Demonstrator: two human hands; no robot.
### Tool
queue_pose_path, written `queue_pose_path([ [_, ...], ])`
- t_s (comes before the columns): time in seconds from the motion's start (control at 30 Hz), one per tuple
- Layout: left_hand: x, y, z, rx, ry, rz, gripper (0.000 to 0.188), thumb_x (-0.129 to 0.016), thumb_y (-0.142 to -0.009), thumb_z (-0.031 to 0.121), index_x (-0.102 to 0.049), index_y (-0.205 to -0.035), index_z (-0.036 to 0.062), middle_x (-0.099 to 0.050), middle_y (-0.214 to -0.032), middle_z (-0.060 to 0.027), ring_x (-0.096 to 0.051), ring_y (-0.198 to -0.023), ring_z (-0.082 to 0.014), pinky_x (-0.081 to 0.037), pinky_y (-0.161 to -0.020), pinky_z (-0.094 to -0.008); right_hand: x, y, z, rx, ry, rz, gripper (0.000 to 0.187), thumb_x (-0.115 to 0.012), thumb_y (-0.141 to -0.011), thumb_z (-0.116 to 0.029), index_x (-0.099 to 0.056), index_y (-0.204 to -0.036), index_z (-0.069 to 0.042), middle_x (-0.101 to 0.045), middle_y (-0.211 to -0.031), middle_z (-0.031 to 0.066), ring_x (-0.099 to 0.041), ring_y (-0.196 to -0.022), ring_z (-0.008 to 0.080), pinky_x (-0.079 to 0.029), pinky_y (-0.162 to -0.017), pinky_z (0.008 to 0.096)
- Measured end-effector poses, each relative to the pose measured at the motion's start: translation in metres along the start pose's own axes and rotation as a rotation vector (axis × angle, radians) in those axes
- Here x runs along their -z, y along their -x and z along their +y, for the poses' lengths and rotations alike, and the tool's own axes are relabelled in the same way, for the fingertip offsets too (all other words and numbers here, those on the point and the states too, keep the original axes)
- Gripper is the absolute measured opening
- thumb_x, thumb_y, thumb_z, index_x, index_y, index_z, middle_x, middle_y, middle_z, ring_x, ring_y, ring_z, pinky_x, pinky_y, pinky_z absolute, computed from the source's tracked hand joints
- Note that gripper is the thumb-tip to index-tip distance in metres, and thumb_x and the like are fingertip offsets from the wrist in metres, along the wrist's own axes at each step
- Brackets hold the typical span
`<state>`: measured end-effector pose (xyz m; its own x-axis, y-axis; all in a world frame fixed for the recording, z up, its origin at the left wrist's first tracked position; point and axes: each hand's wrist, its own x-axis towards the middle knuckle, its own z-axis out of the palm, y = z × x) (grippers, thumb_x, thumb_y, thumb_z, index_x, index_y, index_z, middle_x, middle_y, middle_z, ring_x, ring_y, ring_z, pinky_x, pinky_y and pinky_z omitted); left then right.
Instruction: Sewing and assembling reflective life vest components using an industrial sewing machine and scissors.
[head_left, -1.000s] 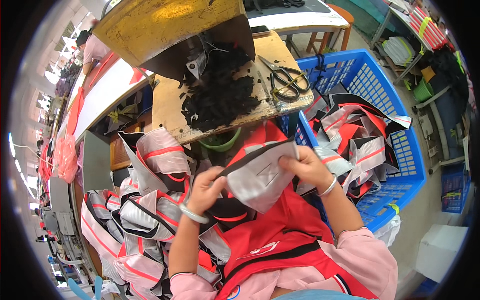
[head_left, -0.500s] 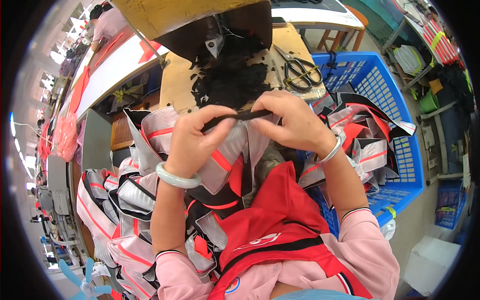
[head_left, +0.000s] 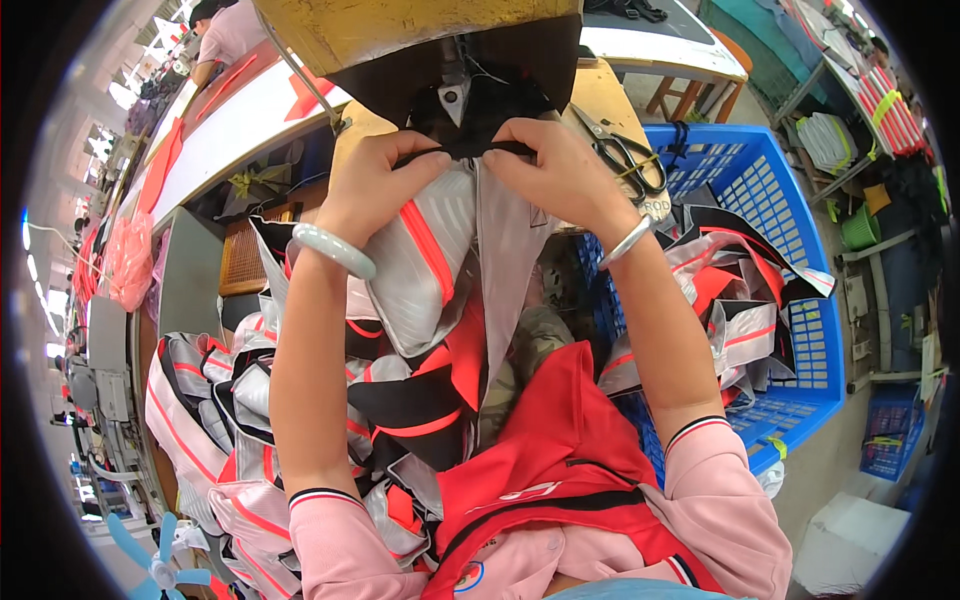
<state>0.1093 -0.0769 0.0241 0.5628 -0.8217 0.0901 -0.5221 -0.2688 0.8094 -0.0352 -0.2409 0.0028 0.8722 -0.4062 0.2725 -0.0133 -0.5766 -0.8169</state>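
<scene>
My left hand [head_left: 375, 182] and my right hand [head_left: 560, 172] are both closed on the black edge of a grey fabric piece [head_left: 425, 270] with a red stripe. Thumbs and fingers pinch that edge from either side, a short stretch apart. Below them the piece hangs toward my lap. Just beyond the hands is a machine head [head_left: 425, 42] with a yellow top, a dark front and a pointed metal part [head_left: 453, 98]. Black scraps partly show under it, and the point where the edge meets the machine is hidden.
Scissors [head_left: 632, 165] lie at the worktop's right edge. A blue plastic basket [head_left: 745, 165] on the right holds striped fabric pieces [head_left: 745, 330]. More striped pieces [head_left: 225, 440] are heaped at my left. A person [head_left: 228, 38] sits at a white table far left.
Both hands have moved forward to the machine head, carrying the black edge with them. The grey piece now hangs straighter. My view has shifted slightly.
</scene>
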Motion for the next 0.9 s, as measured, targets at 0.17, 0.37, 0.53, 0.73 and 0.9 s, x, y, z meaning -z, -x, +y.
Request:
queue_pose_path([
  [0.17,0.003,-0.014,-0.004,0.069,0.051,-0.032,0.034,-0.068,-0.084,0.025,-0.068,-0.101,-0.0045,-0.067,-0.086,-0.0052,-0.058,-0.080,-0.0099,-0.047,-0.075,-0.0244,-0.001,-0.019,0.011,-0.017,0.002,-0.035,0.035,-0.062,-0.078,-0.029,-0.068,-0.095,0.001,-0.067,-0.081,0.0212,-0.065,-0.078,0.0364,-0.051,-0.074,0.0396],
  [0.37,0.009,-0.021,-0.007,0.205,0.227,-0.003,0.026,-0.068,-0.087,0.018,-0.067,-0.103,-0.0026,-0.067,-0.091,-0.0028,-0.060,-0.083,-0.0083,-0.048,-0.078,-0.0224,-0.004,-0.034,0.011,0.018,-0.009,-0.042,0.038,-0.063,-0.077,-0.031,-0.068,-0.097,0.001,-0.067,-0.088,0.0208,-0.065,-0.084,0.0354,-0.051,-0.077,0.0376],
  [0.53,0.009,-0.026,-0.008,0.193,0.328,-0.008,0.026,-0.067,-0.088,0.016,-0.066,-0.106,-0.0026,-0.068,-0.093,-0.0038,-0.062,-0.083,-0.0095,-0.049,-0.078,-0.0229,-0.002,-0.039,0.018,0.007,-0.073,-0.035,0.039,-0.064,-0.077,-0.032,-0.068,-0.098,0.001,-0.068,-0.085,0.0185,-0.066,-0.081,0.0313,-0.051,-0.075,0.0361],
  [0.73,0.015,-0.024,-0.004,0.194,0.473,0.045,0.026,-0.064,-0.089,0.015,-0.065,-0.108,-0.0018,-0.067,-0.097,-0.0034,-0.061,-0.089,-0.0105,-0.048,-0.083,-0.0237,0.008,-0.038,0.010,-0.034,-0.108,-0.031,0.036,-0.063,-0.081,-0.031,-0.068,-0.098,0.000,-0.067,-0.078,0.0123,-0.065,-0.077,0.0199,-0.050,-0.070,0.0317],
  [0.9,0.016,0.015,-0.006,0.114,0.212,-0.105,0.026,-0.062,-0.091,0.019,-0.062,-0.107,-0.0012,-0.060,-0.096,0.0035,-0.053,-0.094,-0.0051,-0.043,-0.086,-0.0215,0.050,0.012,-0.008,0.001,-0.260,-0.403,0.041,-0.065,-0.086,-0.035,-0.066,-0.101,0.003,-0.067,-0.083,0.0070,-0.064,-0.080,0.0154,-0.051,-0.074,0.0264],
])
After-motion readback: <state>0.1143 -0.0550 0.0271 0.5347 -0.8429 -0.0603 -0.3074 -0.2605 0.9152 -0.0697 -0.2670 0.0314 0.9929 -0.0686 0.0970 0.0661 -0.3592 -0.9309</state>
